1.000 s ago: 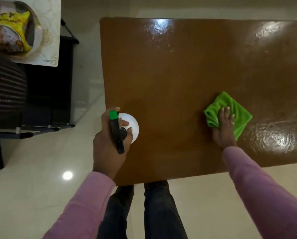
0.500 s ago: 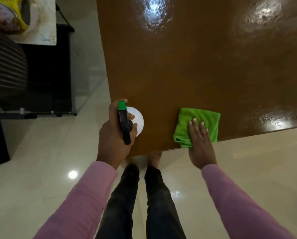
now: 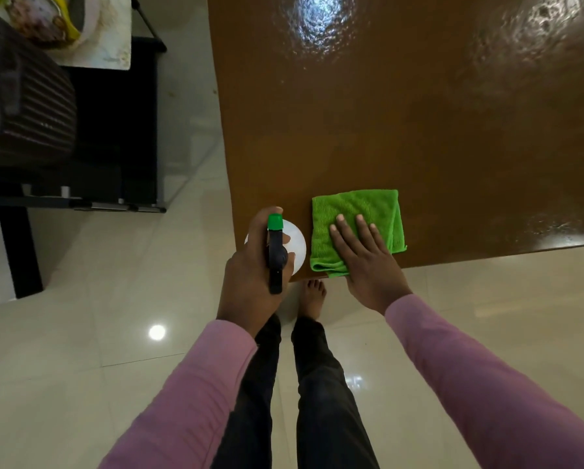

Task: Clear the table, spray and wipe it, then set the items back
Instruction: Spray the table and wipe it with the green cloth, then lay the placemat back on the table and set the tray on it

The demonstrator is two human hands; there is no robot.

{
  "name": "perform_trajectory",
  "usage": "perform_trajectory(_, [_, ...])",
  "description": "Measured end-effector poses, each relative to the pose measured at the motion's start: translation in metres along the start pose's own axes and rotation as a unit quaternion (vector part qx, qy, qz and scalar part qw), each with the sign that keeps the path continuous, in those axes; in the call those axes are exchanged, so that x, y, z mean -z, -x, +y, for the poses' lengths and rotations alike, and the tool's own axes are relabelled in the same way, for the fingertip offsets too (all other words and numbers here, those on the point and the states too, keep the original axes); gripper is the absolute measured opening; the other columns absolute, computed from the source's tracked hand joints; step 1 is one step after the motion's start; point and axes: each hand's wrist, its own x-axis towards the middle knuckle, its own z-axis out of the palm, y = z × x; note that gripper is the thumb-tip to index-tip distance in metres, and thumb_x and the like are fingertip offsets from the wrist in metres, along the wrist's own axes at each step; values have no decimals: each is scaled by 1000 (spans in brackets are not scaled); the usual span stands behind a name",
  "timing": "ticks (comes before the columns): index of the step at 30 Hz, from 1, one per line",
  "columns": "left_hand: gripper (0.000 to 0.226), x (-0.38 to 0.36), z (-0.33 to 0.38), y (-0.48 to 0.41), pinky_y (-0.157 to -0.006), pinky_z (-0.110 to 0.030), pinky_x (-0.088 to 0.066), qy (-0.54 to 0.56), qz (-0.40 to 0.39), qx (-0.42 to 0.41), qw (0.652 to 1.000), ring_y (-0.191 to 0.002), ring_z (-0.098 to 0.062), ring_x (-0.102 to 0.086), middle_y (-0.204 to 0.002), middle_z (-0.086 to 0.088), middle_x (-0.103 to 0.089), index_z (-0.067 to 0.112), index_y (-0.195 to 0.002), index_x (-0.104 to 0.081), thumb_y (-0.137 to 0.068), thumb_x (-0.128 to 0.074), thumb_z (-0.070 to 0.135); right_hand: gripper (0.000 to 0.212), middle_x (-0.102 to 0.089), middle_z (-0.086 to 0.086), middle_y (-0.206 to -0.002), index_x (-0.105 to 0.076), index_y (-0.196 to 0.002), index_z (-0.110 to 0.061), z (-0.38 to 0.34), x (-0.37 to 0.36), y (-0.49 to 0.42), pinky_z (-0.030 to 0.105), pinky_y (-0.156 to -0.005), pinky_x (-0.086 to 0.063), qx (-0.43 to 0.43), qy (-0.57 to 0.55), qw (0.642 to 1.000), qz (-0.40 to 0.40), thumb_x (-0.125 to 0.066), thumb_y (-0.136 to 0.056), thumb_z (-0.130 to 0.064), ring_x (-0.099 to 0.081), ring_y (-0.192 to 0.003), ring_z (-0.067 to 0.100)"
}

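Observation:
The brown table (image 3: 402, 137) fills the upper right, its glossy top wet in patches. My right hand (image 3: 365, 262) lies flat, fingers spread, on a folded green cloth (image 3: 358, 214) at the table's near left corner. My left hand (image 3: 253, 272) grips a white spray bottle (image 3: 295, 245) with a black trigger and green nozzle, held just left of the cloth over the table's corner.
A dark ribbed chair (image 3: 26, 106) and a black frame stand to the left on the pale tiled floor (image 3: 80, 333). A white tray (image 3: 111, 35) with a yellow packet sits at the top left. My legs and a bare foot (image 3: 312, 296) are below the table edge.
My right hand has slid the green cloth leftward along the near edge to the corner, close to the spray bottle. The left hand kept its grip on the bottle.

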Motion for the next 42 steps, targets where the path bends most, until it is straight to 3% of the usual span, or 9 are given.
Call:
perform_trajectory(3, [70,-1,0,1,-91,-22,-49,-3,6,5,1000,-100,-18,-66,-111,8,-66,41,-136,-30,-85,-70,13,71,-12,7,-160,-15,-153,-15,1,0,1,53,-117,-14,17,13,1000,-10,-26,-86,-36,-8,-146,37])
perform_trajectory(7, [82,-1,0,4,-92,-14,-45,-9,5,29,1000,-108,-20,-63,-128,-1,-61,34,-146,-22,-84,-72,13,84,-2,5,-161,-6,-154,-16,-9,5,1,55,-117,-10,-27,0,999,-38,-39,-87,-55,0,-147,36])
perform_trajectory(9, [95,1,1,5,-103,-30,-43,-26,-9,42,999,-123,-26,-54,-143,-3,-49,38,-149,-14,-82,-74,7,90,12,2,-160,6,-153,-18,-21,16,0,55,-118,-3,-59,-29,996,-65,-42,-87,-57,12,-146,34])
perform_trajectory(11, [103,7,3,10,-109,-44,-38,-45,-14,74,996,-135,-30,-42,-153,-2,-35,38,-151,-10,-80,-73,0,92,18,1,-159,11,-152,-18,-35,34,4,52,-117,7,-101,-68,989,-79,-47,-89,-54,20,-144,32])
perform_trajectory(13, [98,13,1,20,-111,-45,-35,-77,-1,123,989,-140,-29,-35,-156,-3,-28,31,-153,-12,-81,-70,-1,90,15,6,-160,7,-152,-15,-49,52,14,48,-114,14,-145,-94,984,-42,-49,-91,-48,21,-144,32])
perform_trajectory(17, [87,27,-2,52,-117,-43,-29,-177,8,154,972,-145,-29,-27,-158,-9,-24,19,-153,-13,-86,-68,9,81,8,10,-160,4,-152,-9,-66,87,48,49,-118,8,-221,-121,968,13,-47,-94,-34,16,-145,33])
perform_trajectory(21, [78,36,26,87,-119,-43,-24,-277,12,134,951,-147,-29,-19,-160,-11,-19,18,-153,-12,-92,-60,24,76,6,12,-160,4,-152,-8,-72,123,88,48,-119,4,-253,-130,958,31,-40,-94,-27,14,-146,33])
perform_trajectory(31, [70,47,111,129,-120,-49,-11,-342,40,30,938,-149,-33,-8,-162,-10,-8,22,-152,-11,-95,-46,43,77,4,11,-161,-2,-152,-8,-71,206,127,46,-119,3,-189,-101,971,108,-47,-93,-28,10,-147,31])
perform_trajectory(42, [68,105,110,140,-121,-49,-3,-394,94,51,913,-149,-31,8,-163,-9,9,22,-154,6,-100,-22,52,76,9,10,-160,2,-152,-10,-119,242,105,44,-119,7,-79,-56,986,135,-42,-95,-32,14,-146,30])
